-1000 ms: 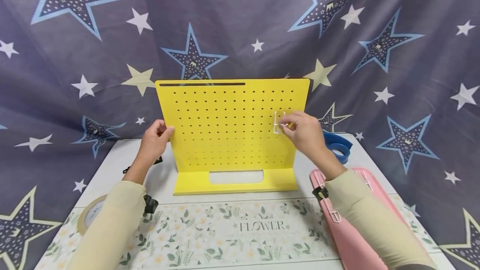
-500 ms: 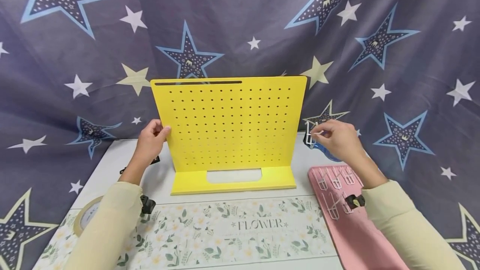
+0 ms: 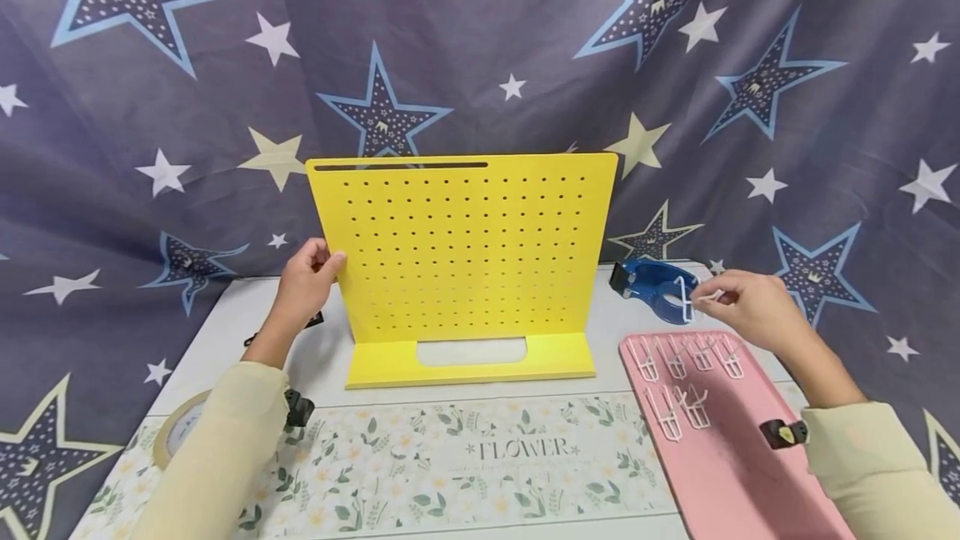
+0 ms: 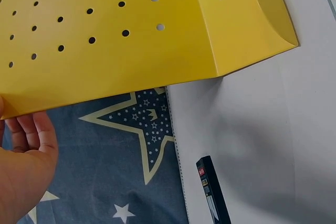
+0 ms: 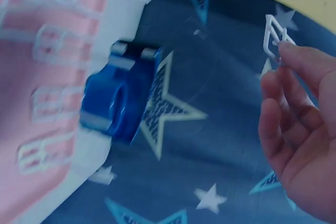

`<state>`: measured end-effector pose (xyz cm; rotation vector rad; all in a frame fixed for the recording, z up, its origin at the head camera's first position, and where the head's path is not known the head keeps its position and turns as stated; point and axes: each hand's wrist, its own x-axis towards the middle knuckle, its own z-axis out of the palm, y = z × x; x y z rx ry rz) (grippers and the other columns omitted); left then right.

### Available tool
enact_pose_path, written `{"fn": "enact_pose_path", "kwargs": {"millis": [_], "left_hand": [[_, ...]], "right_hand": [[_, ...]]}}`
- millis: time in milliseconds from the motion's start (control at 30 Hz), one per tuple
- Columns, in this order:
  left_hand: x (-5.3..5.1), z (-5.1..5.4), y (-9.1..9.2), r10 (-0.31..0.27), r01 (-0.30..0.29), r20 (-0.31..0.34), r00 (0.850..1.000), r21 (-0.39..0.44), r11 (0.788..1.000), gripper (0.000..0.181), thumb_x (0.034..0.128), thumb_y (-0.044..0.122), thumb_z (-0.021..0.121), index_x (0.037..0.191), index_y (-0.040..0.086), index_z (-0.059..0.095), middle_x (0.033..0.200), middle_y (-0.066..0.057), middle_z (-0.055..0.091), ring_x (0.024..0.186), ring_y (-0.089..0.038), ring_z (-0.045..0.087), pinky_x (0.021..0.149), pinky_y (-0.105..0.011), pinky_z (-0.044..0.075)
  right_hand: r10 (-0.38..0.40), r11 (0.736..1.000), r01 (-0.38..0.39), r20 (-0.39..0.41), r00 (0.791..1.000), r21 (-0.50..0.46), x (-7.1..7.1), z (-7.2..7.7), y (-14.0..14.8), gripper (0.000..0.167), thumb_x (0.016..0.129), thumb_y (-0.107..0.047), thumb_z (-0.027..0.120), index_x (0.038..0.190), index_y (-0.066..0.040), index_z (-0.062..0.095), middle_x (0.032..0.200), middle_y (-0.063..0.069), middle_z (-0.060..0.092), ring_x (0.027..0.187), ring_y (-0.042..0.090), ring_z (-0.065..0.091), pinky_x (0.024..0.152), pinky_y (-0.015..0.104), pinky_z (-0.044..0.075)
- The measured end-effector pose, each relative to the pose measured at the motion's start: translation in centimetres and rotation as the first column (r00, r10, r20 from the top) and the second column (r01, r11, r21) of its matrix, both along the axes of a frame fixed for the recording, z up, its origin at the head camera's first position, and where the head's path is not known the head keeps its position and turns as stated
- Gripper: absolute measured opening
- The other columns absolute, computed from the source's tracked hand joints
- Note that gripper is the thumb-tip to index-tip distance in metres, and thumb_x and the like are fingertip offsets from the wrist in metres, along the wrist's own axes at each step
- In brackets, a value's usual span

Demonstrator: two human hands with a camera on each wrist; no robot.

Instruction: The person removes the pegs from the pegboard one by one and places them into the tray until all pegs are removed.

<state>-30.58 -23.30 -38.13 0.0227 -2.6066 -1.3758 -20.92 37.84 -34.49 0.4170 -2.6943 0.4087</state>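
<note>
A yellow pegboard (image 3: 457, 252) with a flat base stands upright in the middle of the table. My left hand (image 3: 303, 277) grips its left edge, thumb on the front and fingers behind, as the left wrist view also shows. Off to the right, my right hand (image 3: 753, 307) pinches a white wire pegboard hook (image 5: 273, 38) between thumb and fingertips. That hand is in the air, apart from the board, beyond the far end of a pink tray (image 3: 757, 457). Several similar white hooks (image 3: 669, 415) lie in rows on the tray.
Behind the tray sits a blue tape dispenser (image 3: 656, 282), close to the held hook. A roll of tape (image 3: 176, 432) lies at the left, partly under my left sleeve. A black box-like item (image 4: 212, 190) lies left of the board. A star-patterned curtain (image 3: 480, 40) hangs behind.
My right hand has moved from the front of the pegboard rightward and down past the tape dispenser, carrying the white hook with it. My left hand has stayed on the board's edge.
</note>
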Motion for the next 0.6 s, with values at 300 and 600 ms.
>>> {"fn": "enact_pose_path", "kwargs": {"millis": [300,600], "left_hand": [[-0.1,0.0,0.0,0.003,-0.003,0.009,1.000,-0.002,1.000,0.040,0.1067,0.043,0.049,0.124,0.007,0.049,0.107,-0.008,0.051,0.099,-0.023,0.054,0.089,-0.033,0.052],[0.1,0.1,0.2,0.004,-0.004,0.007,1.000,-0.001,1.000,0.038,0.1073,0.041,0.048,0.123,0.006,0.047,0.105,-0.008,0.047,0.100,-0.024,0.052,0.090,-0.035,0.052]], "right_hand": [[0.027,1.000,-0.028,0.125,0.992,0.006,2.4,-2.9,4.3,0.010,0.083,-0.015,0.083,0.086,-0.023,0.077,0.073,-0.014,0.067,0.064,-0.010,0.049,0.057,0.023,0.043],[0.093,0.996,-0.088,0.209,0.974,-0.032,3.9,-7.5,5.7,0.020,0.082,-0.010,0.081,0.082,-0.029,0.074,0.070,-0.024,0.063,0.065,-0.011,0.051,0.058,0.021,0.045]]}}
